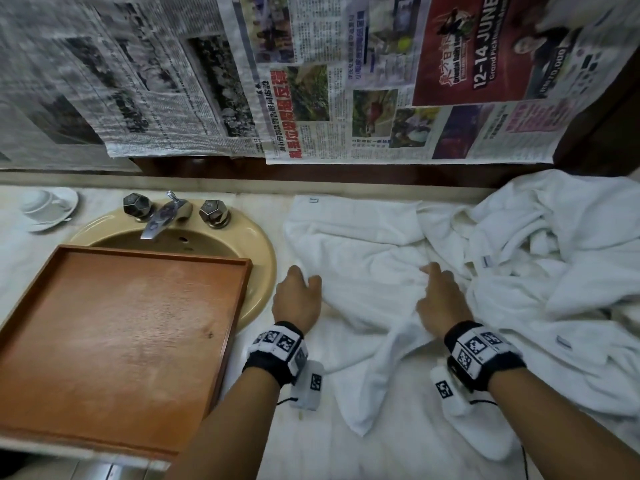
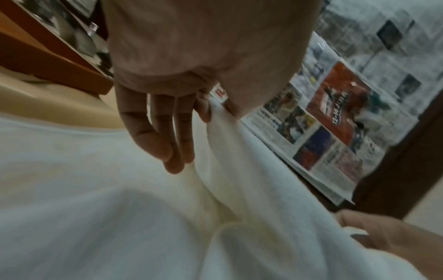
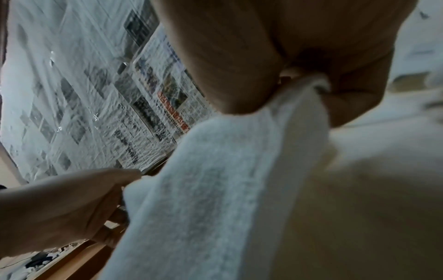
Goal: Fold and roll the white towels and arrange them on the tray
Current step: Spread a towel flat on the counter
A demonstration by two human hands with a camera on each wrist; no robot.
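Note:
A white towel lies rumpled on the counter in front of me. My left hand pinches its left edge between thumb and forefinger, the other fingers hanging loose over the cloth. My right hand grips a bunched fold of the same towel near its right side. An empty wooden tray rests over the sink at the left. More white towels are heaped at the right.
A beige sink with a chrome tap sits behind the tray. A white cup and saucer stand at the far left. Newspaper sheets hang over the back wall.

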